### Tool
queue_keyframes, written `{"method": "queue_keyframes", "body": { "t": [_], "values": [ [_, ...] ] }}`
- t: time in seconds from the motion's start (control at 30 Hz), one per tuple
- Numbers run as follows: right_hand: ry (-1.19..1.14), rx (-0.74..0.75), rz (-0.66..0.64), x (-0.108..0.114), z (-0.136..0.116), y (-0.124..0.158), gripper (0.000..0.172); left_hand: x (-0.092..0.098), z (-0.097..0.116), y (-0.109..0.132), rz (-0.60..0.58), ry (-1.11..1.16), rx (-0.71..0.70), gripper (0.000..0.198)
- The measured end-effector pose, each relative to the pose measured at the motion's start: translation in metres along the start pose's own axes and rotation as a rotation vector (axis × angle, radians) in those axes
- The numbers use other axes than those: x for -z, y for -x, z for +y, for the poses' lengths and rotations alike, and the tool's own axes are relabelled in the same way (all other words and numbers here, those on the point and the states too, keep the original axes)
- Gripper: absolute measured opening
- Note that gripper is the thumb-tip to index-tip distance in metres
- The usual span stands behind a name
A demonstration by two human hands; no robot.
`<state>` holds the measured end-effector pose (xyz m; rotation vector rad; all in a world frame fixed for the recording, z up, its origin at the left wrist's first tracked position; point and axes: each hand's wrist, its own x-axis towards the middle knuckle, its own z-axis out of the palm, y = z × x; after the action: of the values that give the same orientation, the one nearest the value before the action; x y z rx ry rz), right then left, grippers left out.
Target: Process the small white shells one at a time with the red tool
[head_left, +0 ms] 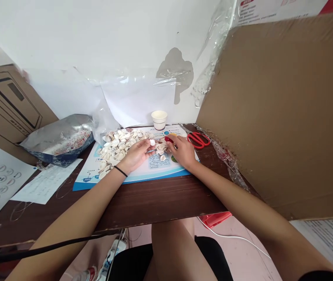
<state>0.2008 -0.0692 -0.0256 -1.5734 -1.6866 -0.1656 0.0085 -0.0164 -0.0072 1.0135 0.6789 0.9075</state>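
My left hand (137, 156), a black band at its wrist, pinches a small white round piece (152, 143) between thumb and fingertips; its exact kind is too small to tell. Beside the shells, my right hand (184, 151) has its fingers closed around a small red piece (169, 139), mostly hidden by the fingers. Between the two hands lies a small cluster of shells (161, 147), with a single shell (163, 158) just in front of it. A spread pile of white seashells (115, 146) lies past my left hand on a printed blue-and-white sheet (137, 177).
A paper cup (159, 120) stands against the wall. Red-handled scissors (198, 139) lie right of the sheet. At left are an opened bag of small coloured bits (63, 142) and a handwritten paper (46, 183). Cardboard (286, 117) walls off the right side.
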Motion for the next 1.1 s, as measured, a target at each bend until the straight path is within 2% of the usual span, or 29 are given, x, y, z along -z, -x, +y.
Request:
{"method": "queue_keyframes", "body": {
  "t": [0.17,0.47,0.63,0.83,0.93,1.1],
  "values": [
    [-0.096,0.025,-0.009,-0.006,0.006,-0.001,0.026,-0.002,-0.001,0.001,0.117,-0.175,-0.137,0.033],
    [-0.165,0.054,-0.053,-0.009,0.011,-0.004,0.020,-0.008,-0.003,0.000,0.201,-0.249,-0.139,0.027],
    [-0.210,-0.010,-0.021,-0.011,0.011,-0.007,0.022,-0.008,-0.004,0.000,0.254,-0.268,-0.168,0.024],
    [-0.286,-0.081,0.088,-0.008,0.011,-0.012,0.023,-0.014,-0.008,0.002,0.238,-0.327,-0.150,0.020],
    [-0.314,-0.072,0.075,-0.006,0.011,-0.013,0.021,-0.016,-0.013,0.000,0.217,-0.374,-0.159,0.023],
    [-0.320,-0.051,0.039,-0.007,0.008,-0.013,0.020,-0.016,-0.013,-0.006,0.221,-0.709,-0.347,0.016]
  ]
}}
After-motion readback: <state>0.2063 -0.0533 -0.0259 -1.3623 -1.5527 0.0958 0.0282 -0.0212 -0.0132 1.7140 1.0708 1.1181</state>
